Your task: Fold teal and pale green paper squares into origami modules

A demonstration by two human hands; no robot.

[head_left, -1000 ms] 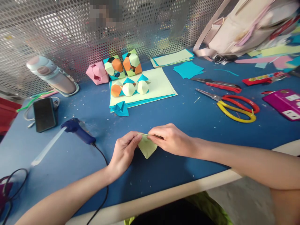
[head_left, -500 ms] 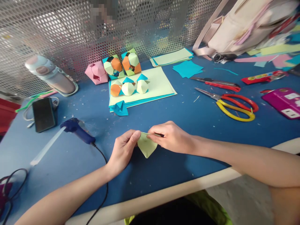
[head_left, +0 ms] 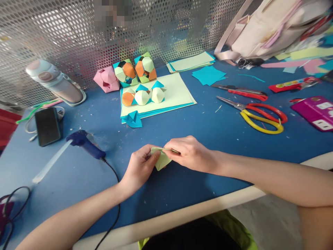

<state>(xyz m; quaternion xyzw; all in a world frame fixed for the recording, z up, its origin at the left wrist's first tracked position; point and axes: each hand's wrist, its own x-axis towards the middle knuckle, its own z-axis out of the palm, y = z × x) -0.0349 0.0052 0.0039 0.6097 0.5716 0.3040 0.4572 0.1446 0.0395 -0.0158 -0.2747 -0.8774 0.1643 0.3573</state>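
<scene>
Both my hands pinch a small folded piece of pale green paper (head_left: pixel 161 160) just above the blue table (head_left: pixel 203 139). My left hand (head_left: pixel 139 168) grips its left side with thumb and fingers closed. My right hand (head_left: pixel 189 152) holds the top right edge, fingers pressed together. The paper's lower point sticks out between the two hands.
A blue glue gun (head_left: pixel 84 143) with its cord lies to the left, near a black phone (head_left: pixel 47 125) and a bottle (head_left: pixel 56 83). Folded paper shapes (head_left: pixel 142 95) sit on paper sheets (head_left: pixel 177 92) behind. Scissors (head_left: pixel 256 116), a red cutter (head_left: pixel 241 91), a pink case (head_left: pixel 316 111) and a bag (head_left: pixel 267 31) are at right.
My left hand has slid right over the green paper, covering more of it; less of the paper's point shows. The right hand has hardly moved.
</scene>
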